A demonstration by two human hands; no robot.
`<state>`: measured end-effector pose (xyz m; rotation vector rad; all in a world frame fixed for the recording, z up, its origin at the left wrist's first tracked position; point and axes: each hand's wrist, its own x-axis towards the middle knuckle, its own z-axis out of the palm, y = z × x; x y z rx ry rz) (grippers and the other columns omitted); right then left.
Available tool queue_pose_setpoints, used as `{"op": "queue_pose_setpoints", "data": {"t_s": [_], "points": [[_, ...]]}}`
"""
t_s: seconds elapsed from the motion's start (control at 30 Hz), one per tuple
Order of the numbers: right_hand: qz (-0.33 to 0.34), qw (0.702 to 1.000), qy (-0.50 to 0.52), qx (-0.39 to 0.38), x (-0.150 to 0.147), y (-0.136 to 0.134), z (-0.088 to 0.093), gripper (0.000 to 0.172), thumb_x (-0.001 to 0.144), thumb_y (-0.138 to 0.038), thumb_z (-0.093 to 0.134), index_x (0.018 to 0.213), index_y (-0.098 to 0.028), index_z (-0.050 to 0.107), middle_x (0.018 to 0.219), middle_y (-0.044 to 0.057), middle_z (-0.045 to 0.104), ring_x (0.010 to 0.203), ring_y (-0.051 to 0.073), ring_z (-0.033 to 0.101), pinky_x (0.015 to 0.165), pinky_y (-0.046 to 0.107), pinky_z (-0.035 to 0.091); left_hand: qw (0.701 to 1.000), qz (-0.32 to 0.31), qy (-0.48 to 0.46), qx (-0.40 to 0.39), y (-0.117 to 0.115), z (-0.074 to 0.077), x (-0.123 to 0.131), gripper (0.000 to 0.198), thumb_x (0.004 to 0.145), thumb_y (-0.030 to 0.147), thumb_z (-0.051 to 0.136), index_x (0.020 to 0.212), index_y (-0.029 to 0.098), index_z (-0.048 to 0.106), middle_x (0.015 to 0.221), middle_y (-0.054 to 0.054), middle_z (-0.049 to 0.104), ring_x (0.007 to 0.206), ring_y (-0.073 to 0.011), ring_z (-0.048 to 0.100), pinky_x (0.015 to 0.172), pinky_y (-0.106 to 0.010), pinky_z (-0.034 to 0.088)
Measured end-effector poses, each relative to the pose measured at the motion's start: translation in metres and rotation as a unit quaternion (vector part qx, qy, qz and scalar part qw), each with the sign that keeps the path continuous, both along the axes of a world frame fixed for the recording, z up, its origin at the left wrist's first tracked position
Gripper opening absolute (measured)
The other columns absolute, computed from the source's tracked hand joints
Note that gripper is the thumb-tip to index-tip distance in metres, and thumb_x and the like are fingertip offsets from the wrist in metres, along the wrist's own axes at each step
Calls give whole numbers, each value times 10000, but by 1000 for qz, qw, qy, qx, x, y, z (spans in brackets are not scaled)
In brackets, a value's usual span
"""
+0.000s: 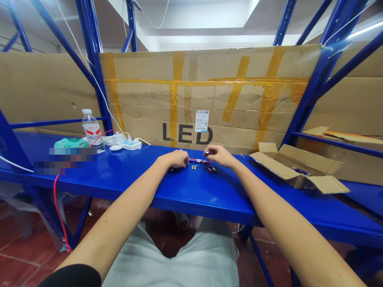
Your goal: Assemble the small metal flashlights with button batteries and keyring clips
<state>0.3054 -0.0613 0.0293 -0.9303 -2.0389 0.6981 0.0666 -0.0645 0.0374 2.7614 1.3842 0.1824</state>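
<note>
Both my hands rest at the middle of a blue metal shelf [125, 179]. My left hand [176, 158] is curled into a loose fist and grips one end of a thin red pen-like tube [199, 161] lying between the hands. My right hand [218, 154] is closed, pinching a small silver cap [206, 152] at its fingertips. Two or three small round silver button cells [194, 168] lie on the shelf just in front of the tube. A small dark red and green part [211, 170] lies beside them, under my right hand.
An open cardboard box [299, 169] holding a purple item sits at the right. A water bottle [92, 129], a white power strip [127, 142] with cables and a green packet [71, 142] stand at the left. A taped cardboard sheet marked LED [209, 95] backs the shelf.
</note>
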Motion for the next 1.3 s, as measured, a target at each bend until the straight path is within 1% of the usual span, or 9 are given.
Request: {"op": "queue_pose_setpoints", "data": {"t_s": [0.3,0.37,0.53,0.67,0.87,1.0,1.07,1.17,1.3], "points": [[0,1000,-23,-7,-8,-10,3,159,626,-137,585,779,-161,618,760,28,670,682,155,599,640,281,477,991,-55,-120,-8,-9,-3,9,278,623,9,565,805,172,696,694,-7,655,615,-131,562,558,-223,374],[-1,999,-29,-16,-9,-11,3,142,637,-158,598,778,-164,608,705,8,645,641,146,580,621,275,466,981,-80,-173,32,-11,-3,15,232,661,23,557,808,160,674,698,-2,637,627,-124,552,580,-222,384],[10,997,-53,-47,-11,-12,0,121,640,-206,638,735,-172,571,621,-29,576,571,124,530,561,249,428,930,-144,-302,153,-15,-1,30,178,729,46,559,850,149,640,763,-5,603,701,-117,558,668,-233,437],[47,997,-51,-45,-12,-12,-2,125,634,-183,601,758,-168,584,677,-10,616,638,137,552,602,250,443,917,-171,-322,162,-17,-2,35,176,755,43,554,867,154,634,815,-16,617,738,-117,581,711,-250,467],[53,996,-38,-62,-13,-13,-2,165,643,-208,616,799,-160,592,672,-17,598,596,131,539,581,262,459,923,-193,-298,145,-18,-3,36,206,763,43,546,912,152,637,879,-39,662,805,-139,612,756,-274,481],[6,997,-31,-70,-15,-16,1,173,656,-246,654,784,-172,565,633,-35,559,529,119,519,515,255,441,926,-129,-303,186,-16,4,26,251,780,69,506,966,158,650,931,-58,682,860,-158,616,785,-283,466],[-10,997,-28,-65,-15,-18,3,162,652,-238,655,772,-173,566,641,-29,566,538,119,524,512,250,435,944,-74,-255,195,-13,7,15,231,773,99,513,926,166,674,923,-67,690,854,-175,617,781,-290,454],[-8,998,-39,-53,-15,-19,4,136,661,-237,640,760,-174,571,632,-25,569,553,119,523,516,244,422,984,-1,-130,120,-7,8,-3,138,710,151,586,768,195,704,783,-53,700,732,-182,614,716,-281,435],[-1,997,-54,-47,-15,-16,1,147,689,-272,634,778,-174,572,647,-27,567,568,120,527,533,246,428,995,60,-84,7,0,2,-15,94,603,150,679,677,203,706,674,-29,686,603,-153,577,601,-247,396]]}}
